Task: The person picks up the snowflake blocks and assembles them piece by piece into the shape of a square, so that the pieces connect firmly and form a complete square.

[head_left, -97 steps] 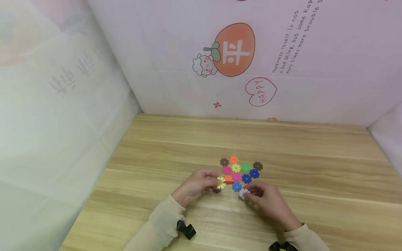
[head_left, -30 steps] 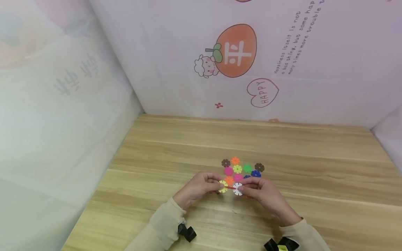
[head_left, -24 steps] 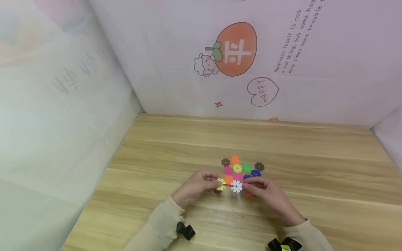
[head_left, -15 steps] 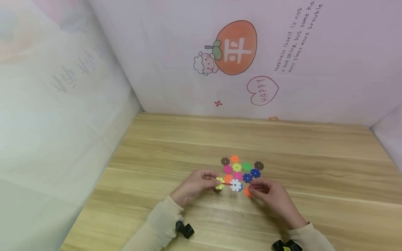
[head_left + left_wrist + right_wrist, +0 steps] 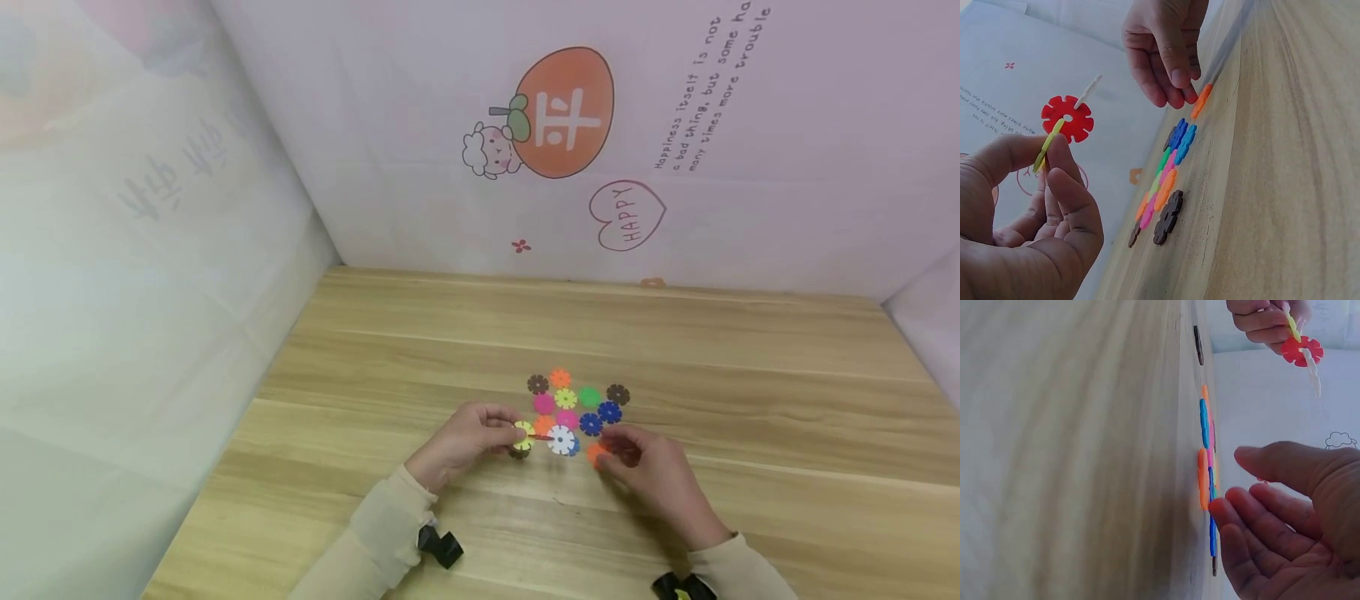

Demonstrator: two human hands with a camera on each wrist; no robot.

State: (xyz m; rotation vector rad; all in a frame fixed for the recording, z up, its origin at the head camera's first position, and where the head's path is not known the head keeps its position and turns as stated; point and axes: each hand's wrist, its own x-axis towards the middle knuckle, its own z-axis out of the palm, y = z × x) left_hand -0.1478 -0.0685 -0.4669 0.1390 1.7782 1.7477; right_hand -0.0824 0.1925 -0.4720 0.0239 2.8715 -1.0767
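My left hand [image 5: 463,440] pinches a yellow slotted plastic disc [image 5: 523,435] between thumb and fingers, above the table. Slotted into this disc is a red disc [image 5: 1067,128], seen nearly edge-on in the head view. A white disc [image 5: 560,439] is fixed to the red one's other side, so the three form one piece. My right hand [image 5: 654,468] holds nothing; its thumb and fingers are apart in the right wrist view. Those fingertips are beside an orange disc [image 5: 596,455] lying on the table, and whether they touch it I cannot tell.
Several loose discs lie flat beyond the hands, among them a green disc [image 5: 590,397], a dark blue disc [image 5: 591,424] and a pink disc [image 5: 543,403]. A brown disc [image 5: 519,453] lies under my left hand. Printed cloth walls [image 5: 420,167] border the wooden table [image 5: 420,333].
The white disc, earlier apart in my right hand, is now joined to the red disc. My right hand has let go of it and moved right, to the orange disc.
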